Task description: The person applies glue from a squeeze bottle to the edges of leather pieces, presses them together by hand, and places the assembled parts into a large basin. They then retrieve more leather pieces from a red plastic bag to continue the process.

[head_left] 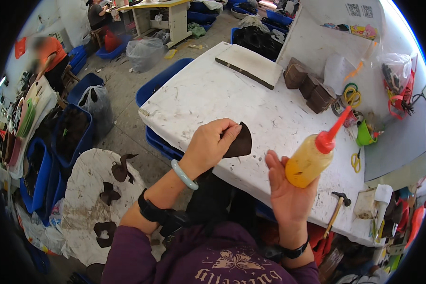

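Above the white table (251, 94) edge | left hand (207, 144) fingers pinching a dark brown leather piece (239, 142), flat, thin, curved edge, pointed top corner | right hand (288, 189) fingers wrapped round a squeeze bottle (312, 158), amber glue, red nozzle tilted up-right | hammer (337, 208) near right wrist

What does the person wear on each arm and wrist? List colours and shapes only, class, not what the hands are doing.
Both arms have dark purple sleeves pushed up the forearms. The left hand has a pale green, smooth round bangle at the wrist, with a chunky black strapped band further up the forearm. The right hand has a slim black wristband. Both hands are bare, without gloves.
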Demonstrator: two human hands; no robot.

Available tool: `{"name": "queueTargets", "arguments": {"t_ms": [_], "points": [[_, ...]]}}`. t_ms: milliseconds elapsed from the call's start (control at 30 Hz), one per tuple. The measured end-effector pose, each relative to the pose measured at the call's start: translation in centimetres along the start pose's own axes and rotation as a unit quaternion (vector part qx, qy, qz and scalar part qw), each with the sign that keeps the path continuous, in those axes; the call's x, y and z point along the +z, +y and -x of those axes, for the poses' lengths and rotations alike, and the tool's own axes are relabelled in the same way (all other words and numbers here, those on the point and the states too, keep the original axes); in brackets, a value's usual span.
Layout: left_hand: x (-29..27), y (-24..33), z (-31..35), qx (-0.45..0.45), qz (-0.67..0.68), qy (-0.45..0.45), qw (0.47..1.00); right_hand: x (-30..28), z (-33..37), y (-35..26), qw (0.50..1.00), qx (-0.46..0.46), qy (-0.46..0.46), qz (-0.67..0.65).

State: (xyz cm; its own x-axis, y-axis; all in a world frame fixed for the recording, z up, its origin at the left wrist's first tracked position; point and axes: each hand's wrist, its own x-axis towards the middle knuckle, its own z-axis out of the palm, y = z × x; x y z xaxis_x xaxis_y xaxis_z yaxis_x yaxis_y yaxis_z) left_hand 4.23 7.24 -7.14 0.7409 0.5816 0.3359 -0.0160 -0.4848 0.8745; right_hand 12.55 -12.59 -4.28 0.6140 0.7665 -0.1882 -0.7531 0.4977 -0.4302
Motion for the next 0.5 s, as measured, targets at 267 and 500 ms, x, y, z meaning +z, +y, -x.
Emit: {"name": "queueTargets", "arguments": {"t_ms": [267, 500], "points": [[-2.0, 3.0, 0.1, -0.033, 0.002, -0.122, 0.992, -4.3, 0.3, -4.7, 0.989, -0.128, -0.046, 0.053], [-2.4, 4.3, 0.0, -0.072, 0.024, -0.213, 0.974, -6.5, 0.9, -5.5, 0.951, -0.263, 0.053, 0.154]]}}
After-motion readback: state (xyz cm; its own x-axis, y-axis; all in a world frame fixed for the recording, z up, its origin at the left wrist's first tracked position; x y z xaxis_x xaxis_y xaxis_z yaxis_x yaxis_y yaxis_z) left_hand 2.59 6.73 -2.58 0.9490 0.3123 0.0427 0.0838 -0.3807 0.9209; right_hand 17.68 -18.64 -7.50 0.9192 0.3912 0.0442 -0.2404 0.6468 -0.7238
